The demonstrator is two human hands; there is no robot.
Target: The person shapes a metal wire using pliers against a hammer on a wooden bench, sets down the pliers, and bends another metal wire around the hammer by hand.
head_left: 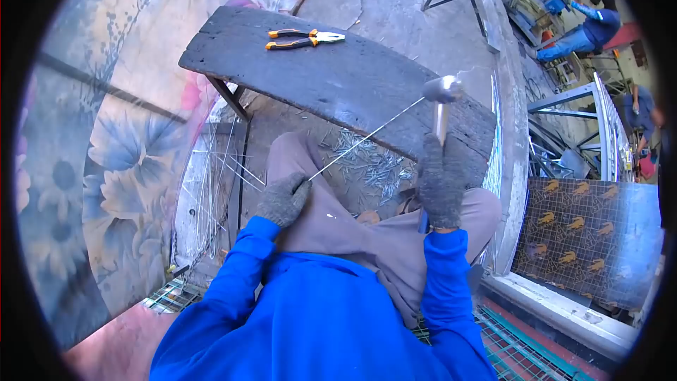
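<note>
Nearest: my blue top (pixel 317 310), smooth cloth, creased at the sleeves. Crossed legs in dull mauve trousers (pixel 317 229), soft folds, one pale fleck on the thigh.

Left hand (pixel 283 200) in grey knit glove, closed around the lower end of a thin metal rod (pixel 370 135), wrist over my thigh. Rod straight, bright, slender; it slants up and right across the bench's near edge, its upper end at the hammer head. Whether the two touch, I cannot tell.

Right hand (pixel 441 183), same grey knit, wrapped around the hammer (pixel 443 90). Head rounded and shiny, metal shaft below it, blue butt showing beneath my fist. Head sits over the bench's right part.

Ground past my shins: scattered heap of short metal pieces (pixel 374 169), silvery. Loose wires (pixel 211 201) left of my knee, tangled and thin.

Bench (pixel 282 67): dark worn wood, long, grain rough, edges uneven. Pliers (pixel 307 39) lie near its left end, orange-and-black handles, bare steel jaws, well apart from the hammer; dark wood between them. Flowered cloth (pixel 127 190) hangs close on the left.

Beyond the far edge, grey concrete floor (pixel 395 0) spreads out. Upper right: metal frames (pixel 564 102) and a person in blue (pixel 599 28).
</note>
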